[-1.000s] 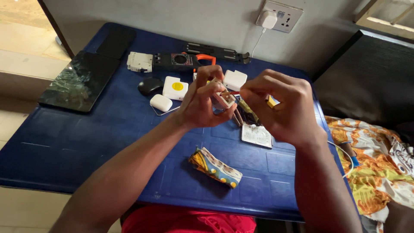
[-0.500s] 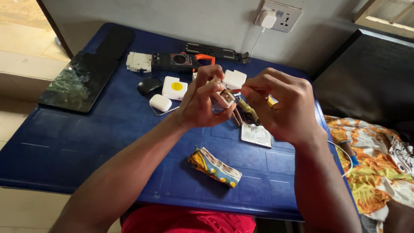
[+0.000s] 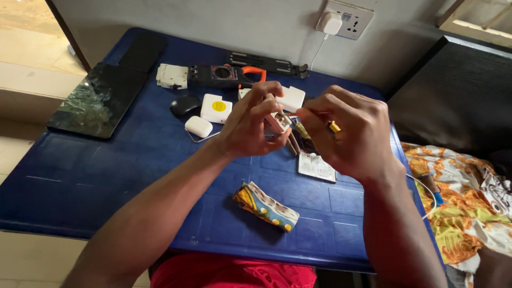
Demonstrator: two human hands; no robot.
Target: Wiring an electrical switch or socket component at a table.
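Left hand: the left hand (image 3: 250, 125) was raised over the middle of the blue table (image 3: 80, 186), its fingers closed together round a small white part (image 3: 278, 121), thumb and forefinger pinched on its upper edge.
Right hand: the right hand (image 3: 349, 130) was just beside the left, knuckles toward the camera, fingers curled shut on a thin tool with a yellow bit (image 3: 334, 127) showing between them; how much of the tool lay inside the fist could not be told.
Small white part: held in the air above the table, between the two hands, touching the left fingers; whether the right hand's tool touched it could not be told.
Under the hands: a white printed card (image 3: 316, 166) lay flat on the table, with some brown sticks (image 3: 293, 143) just beside it.
Near edge: a crumpled yellow and blue packet (image 3: 265, 206) lay on the table, well apart from both hands.
Far side: a black and orange meter (image 3: 226, 76), a white breaker (image 3: 172, 76), a black mouse (image 3: 185, 105), a white square box with a yellow dot (image 3: 216, 108) and a small white case (image 3: 198, 126) lay in a loose group.
Left of table: a dark tablet with a cracked screen (image 3: 93, 101).
Wall: a white charger (image 3: 331, 23) sat plugged into a socket (image 3: 353, 20).
Right of table: patterned orange cloth (image 3: 458, 213).
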